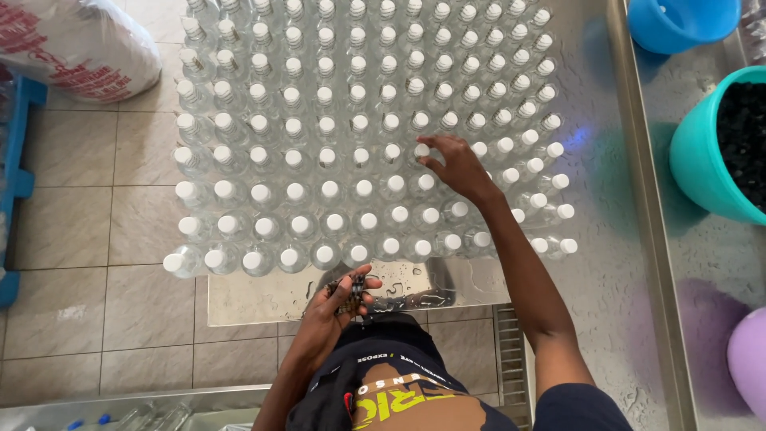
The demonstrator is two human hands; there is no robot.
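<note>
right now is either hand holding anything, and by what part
The left hand cups a small heap of dark bits in its palm. The right hand holds nothing; its fingertips touch a white bottle cap.

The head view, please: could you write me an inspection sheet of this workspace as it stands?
Surface: steel table, wet, with drops near the front edge.
Job's things: clear bottles with white caps, upright in close rows; one bottle cap under the fingertips.
Clutter: teal bucket of dark bits, blue tub, purple tub on the side shelf.
Grippers: right hand reaches over the rows, fingertips on that cap; left hand cupped, holding small dark pieces.
Cables: nothing seen.
Surroundings: tiled floor, printed white sack at top left, blue crate edge on the left.
</note>
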